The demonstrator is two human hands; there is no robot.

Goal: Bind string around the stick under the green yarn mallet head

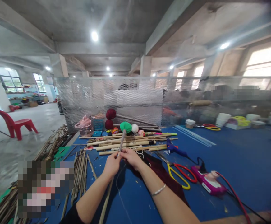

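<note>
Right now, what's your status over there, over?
Left hand and right hand both pinching green-headed stick, head up. Bamboo sticks piled just beyond. Scissors lying off right.

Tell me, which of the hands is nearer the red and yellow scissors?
Right. Gripping the mallet stick, the right hand sits left of the scissors; the left hand lies farther left.

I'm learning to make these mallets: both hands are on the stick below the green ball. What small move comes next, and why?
Probably pull the thin thread taut with the right hand while the left hand steadies the stick. Both hands pinch the stick, the green ball stands at its top, and the thread seems to hang slack below them over the blue table.
</note>
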